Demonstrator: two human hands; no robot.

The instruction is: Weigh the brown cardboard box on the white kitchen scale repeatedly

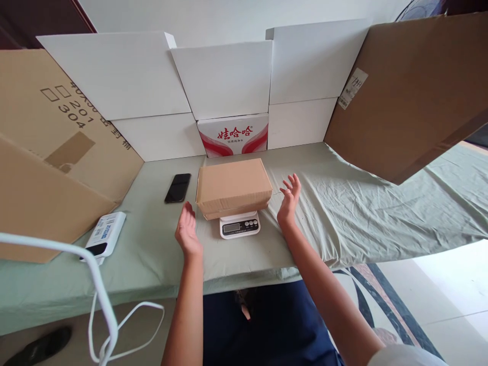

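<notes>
A brown cardboard box [234,185] rests, closed, on top of a small white kitchen scale [240,235], whose front with display and buttons sticks out below it. To the box's left, my left hand [187,230] is held apart from it with fingers stretched out and nothing in it. On the opposite side, my right hand [288,201] has its fingers spread and is also empty, a small gap from the box's right end. No digits can be read on the scale's display. A black smartphone [178,188] lies beyond my left hand.
Large cardboard boxes stand at the left [34,188] and right [404,96]. White boxes [224,76] line the back. A white device [107,234] lies at left near a white cable [97,284]. A green cloth [316,178] covers the table.
</notes>
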